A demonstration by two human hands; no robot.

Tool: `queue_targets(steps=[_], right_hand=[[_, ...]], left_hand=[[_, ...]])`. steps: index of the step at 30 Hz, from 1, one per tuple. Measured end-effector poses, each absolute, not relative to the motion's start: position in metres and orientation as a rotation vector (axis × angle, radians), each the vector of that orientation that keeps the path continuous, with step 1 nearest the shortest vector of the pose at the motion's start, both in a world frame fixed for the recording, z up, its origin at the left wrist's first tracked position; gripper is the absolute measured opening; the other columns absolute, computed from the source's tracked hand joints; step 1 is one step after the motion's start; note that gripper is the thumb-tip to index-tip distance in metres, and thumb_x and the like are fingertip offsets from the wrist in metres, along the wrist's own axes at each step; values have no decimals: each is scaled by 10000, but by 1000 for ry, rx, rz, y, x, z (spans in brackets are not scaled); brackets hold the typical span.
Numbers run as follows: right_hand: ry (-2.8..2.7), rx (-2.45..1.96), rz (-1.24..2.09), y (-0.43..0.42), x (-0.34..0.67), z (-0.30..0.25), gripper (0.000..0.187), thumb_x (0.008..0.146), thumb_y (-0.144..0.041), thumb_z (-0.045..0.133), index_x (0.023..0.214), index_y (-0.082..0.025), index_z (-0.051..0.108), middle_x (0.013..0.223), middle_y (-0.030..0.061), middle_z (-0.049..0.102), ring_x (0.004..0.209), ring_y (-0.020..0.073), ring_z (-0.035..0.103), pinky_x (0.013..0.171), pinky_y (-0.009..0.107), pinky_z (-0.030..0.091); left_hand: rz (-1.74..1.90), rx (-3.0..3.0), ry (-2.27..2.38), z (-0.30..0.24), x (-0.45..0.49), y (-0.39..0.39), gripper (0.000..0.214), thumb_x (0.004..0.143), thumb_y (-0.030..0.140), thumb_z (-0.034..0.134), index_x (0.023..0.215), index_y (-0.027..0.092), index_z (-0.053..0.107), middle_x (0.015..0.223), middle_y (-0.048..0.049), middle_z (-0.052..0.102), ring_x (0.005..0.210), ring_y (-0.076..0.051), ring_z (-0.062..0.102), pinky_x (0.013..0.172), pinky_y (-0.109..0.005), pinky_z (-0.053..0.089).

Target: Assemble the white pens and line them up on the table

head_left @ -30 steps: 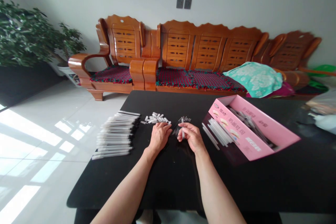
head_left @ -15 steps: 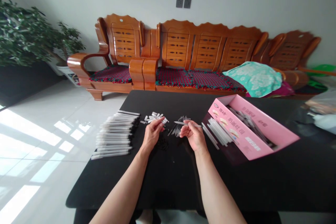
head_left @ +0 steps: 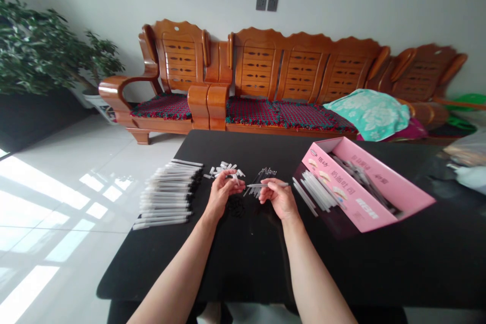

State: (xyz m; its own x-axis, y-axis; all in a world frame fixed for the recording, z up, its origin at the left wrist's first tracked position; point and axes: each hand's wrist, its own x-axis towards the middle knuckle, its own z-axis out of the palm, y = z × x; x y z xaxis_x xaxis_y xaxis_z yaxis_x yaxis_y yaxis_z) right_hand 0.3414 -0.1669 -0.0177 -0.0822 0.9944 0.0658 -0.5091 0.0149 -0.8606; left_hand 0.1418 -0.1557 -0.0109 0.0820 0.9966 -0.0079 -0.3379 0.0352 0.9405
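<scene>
Right hand (head_left: 280, 199): grip closed on a slim pale pen barrel (head_left: 256, 186) at frame centre, near level, narrow end toward frame left. Left hand (head_left: 220, 194): grip pinching a small white cap (head_left: 236, 178), partly hidden by fingers; cap and barrel apart. Judgement on handling: keep both axes in line, hold the barrel well behind its narrow end, avoid tilt. Surface (head_left: 243, 258): glossy black; black-ended pens (head_left: 167, 195) in a row at left, pink box (head_left: 343, 190) at right. Room: wooden settee (head_left: 258, 66) across upper frame; leafy plant (head_left: 34, 53) upper left; sunlit tile floor (head_left: 49, 200) lower left.
</scene>
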Motion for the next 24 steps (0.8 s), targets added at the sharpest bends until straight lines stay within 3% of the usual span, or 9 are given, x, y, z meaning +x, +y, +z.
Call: queue_targets(steps=[6, 11, 24], right_hand=[[-909, -743, 1469, -168, 340, -18, 186, 770, -274, 687, 873, -129, 744, 623, 51, 734, 485, 188, 689, 437, 267, 567], [-907, -743, 1468, -167, 340, -19, 198, 773, -274, 697, 895, -125, 745, 648, 60, 744, 516, 199, 705, 454, 279, 582], [-906, -763, 1449, -167, 339, -18, 210, 781, -291, 704, 907, -126, 739, 657, 58, 744, 531, 197, 709, 466, 280, 586]], left_hand=[[1292, 955, 864, -15, 144, -154, 357, 760, 404, 746, 946, 150, 580, 899, -83, 732, 774, -173, 699, 720, -278, 544], [1376, 1050, 891, -18, 144, -152, 257, 735, 330, 783, 807, 120, 652, 704, 0, 632, 623, -81, 561, 582, -180, 441], [1195, 1071, 862, -13, 150, -159, 324, 691, 368, 820, 854, 112, 707, 726, -36, 692, 648, -123, 627, 648, -232, 525]])
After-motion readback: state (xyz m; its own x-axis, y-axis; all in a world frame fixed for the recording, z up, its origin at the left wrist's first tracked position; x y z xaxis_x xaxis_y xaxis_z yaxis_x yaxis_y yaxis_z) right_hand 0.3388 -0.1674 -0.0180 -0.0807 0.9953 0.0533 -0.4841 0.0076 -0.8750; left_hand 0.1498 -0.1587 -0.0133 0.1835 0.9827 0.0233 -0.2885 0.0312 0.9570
